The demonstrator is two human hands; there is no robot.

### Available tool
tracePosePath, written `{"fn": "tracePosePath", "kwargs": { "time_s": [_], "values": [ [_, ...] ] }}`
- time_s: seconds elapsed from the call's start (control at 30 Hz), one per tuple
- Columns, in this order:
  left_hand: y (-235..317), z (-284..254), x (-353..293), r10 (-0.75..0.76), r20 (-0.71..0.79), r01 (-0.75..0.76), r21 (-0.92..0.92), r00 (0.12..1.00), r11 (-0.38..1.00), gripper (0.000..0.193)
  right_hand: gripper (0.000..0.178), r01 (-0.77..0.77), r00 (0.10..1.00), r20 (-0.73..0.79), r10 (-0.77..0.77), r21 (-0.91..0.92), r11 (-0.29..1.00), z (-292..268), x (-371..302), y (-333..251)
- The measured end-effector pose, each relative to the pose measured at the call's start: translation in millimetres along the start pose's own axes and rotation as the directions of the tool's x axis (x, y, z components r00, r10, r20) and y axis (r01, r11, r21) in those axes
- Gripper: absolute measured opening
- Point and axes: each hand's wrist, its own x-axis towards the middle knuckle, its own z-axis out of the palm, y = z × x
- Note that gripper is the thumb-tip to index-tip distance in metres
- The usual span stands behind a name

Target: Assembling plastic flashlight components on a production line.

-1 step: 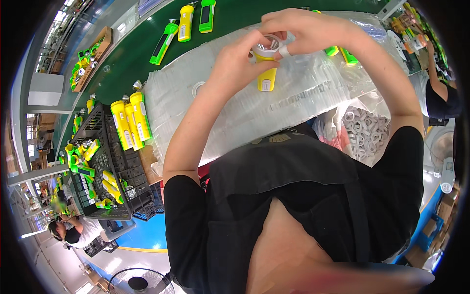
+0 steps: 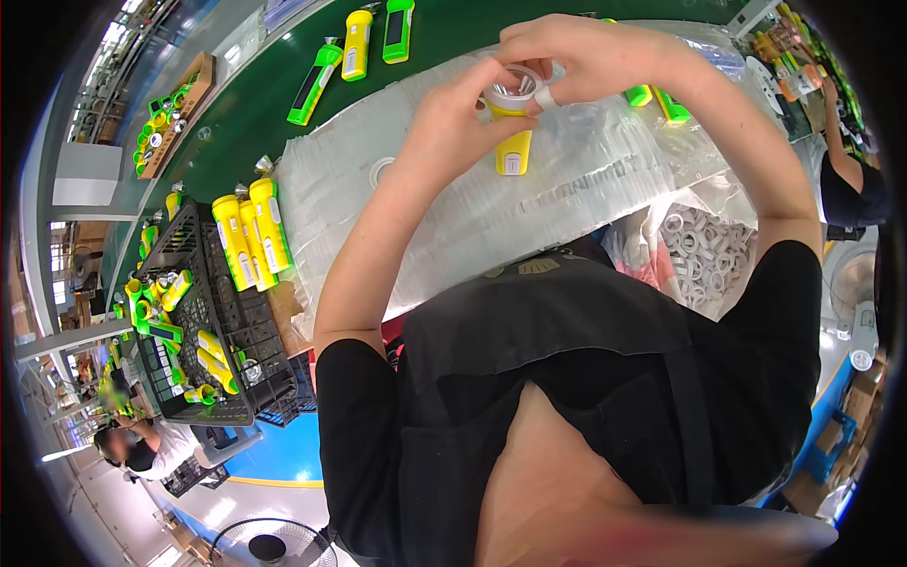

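A yellow flashlight (image 2: 512, 156) stands head up on the grey padded sheet, with a white ring (image 2: 504, 98) round its clear-fronted reflector. My left hand (image 2: 455, 118) closes round the left side of the head, thumb across the front below the ring. From the far right, my right hand (image 2: 590, 59) curls over the same rim, its fingers behind and its thumb on the right side. A white band wraps that thumb. Some fingertips are hidden behind the head. Left of my left wrist, a loose white ring (image 2: 382, 172) lies on the sheet.
Several yellow flashlights (image 2: 253, 236) stand left of the sheet, beside a black crate (image 2: 236, 331) of yellow-green ones. More flashlights (image 2: 357, 45) lie on the green bench (image 2: 248, 113). At my right, a bag holds many white rings (image 2: 704, 260). Co-workers sit at both sides.
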Motion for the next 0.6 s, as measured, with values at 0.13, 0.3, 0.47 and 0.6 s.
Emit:
{"fn": "tracePosePath", "kwargs": {
  "time_s": [0.13, 0.3, 0.47, 0.6],
  "values": [
    [-2, 5, -1, 0.042, -0.042, -0.042, 0.006, 0.998, 0.999, 0.037, 0.030, -0.027, 0.998, 0.051, 0.024, 0.059, 0.998, -10, 7, -3],
    [0, 11, 1, 0.041, -0.086, -0.035, 0.081, 0.995, 0.996, 0.037, 0.048, -0.259, 0.958, -0.120, 0.260, 0.029, 0.965, 3, 5, -11],
    [-1, 18, 3, 0.072, -0.142, -0.061, 0.076, 0.987, 0.995, 0.037, 0.063, -0.546, 0.823, -0.207, 0.529, -0.029, 0.837, 13, 5, -26],
    [-8, 19, 5, 0.097, -0.180, -0.092, 0.036, 0.979, 0.995, 0.038, 0.071, -0.152, 0.954, -0.261, 0.150, 0.011, 0.988, 7, 2, -11]
  ]
}}
